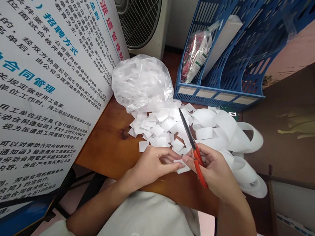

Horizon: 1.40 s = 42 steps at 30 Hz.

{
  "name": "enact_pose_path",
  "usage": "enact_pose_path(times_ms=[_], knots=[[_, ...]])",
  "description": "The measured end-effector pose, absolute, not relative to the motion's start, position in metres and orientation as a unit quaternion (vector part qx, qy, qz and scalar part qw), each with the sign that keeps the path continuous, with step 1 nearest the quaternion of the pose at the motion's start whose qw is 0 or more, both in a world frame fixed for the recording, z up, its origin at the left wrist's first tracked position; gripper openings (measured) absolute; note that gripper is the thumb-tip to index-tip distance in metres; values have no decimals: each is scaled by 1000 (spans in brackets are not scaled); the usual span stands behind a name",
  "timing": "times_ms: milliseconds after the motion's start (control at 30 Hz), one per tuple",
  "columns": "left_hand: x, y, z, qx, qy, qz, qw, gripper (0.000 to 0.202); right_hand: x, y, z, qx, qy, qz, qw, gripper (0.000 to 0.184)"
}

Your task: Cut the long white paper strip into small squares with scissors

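My right hand (215,167) is closed around orange-handled scissors (187,128), whose dark blades point away from me and up. Between the thumb and fingers of my left hand (156,164) is a small white paper piece (182,167). The right thumb and index fingertip also come close to that piece; whether they touch it I cannot tell. Just beyond both hands lies a heap of cut white paper pieces (158,128). A long white paper strip (226,128) curls in loose loops to the right of my right hand.
A clear plastic bag (142,81) with white contents stands behind the heap. A blue file rack (219,97) holding a packet (196,54) is at the back right. On the left leans a large printed board (47,85). A fan (141,18) stands behind the wooden table (108,148).
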<state>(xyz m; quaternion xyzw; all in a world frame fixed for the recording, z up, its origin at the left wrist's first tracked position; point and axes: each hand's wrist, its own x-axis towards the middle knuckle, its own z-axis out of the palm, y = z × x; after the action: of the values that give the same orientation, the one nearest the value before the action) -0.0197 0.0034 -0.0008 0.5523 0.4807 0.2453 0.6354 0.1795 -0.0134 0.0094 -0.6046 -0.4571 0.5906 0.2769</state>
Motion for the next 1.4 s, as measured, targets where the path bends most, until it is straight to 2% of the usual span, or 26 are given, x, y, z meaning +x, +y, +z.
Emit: enact_pose_path(times_ms=[333,900,1067,1233,1400], knots=[[-19,3,-3,548,488,244,634,34,175,-16,12,-615,-422,579,328,38],[-17,7,-8,506,481,264,666,26,183,-18,-2,-578,-411,606,359,37],[-17,8,-10,475,484,262,687,28,183,-17,0,-585,-432,596,340,33],[-22,10,-11,463,462,205,728,34,185,-14,1,-578,-474,594,298,28],[-22,14,-7,499,468,185,705,35,184,-12,-1,-576,-496,581,289,27]])
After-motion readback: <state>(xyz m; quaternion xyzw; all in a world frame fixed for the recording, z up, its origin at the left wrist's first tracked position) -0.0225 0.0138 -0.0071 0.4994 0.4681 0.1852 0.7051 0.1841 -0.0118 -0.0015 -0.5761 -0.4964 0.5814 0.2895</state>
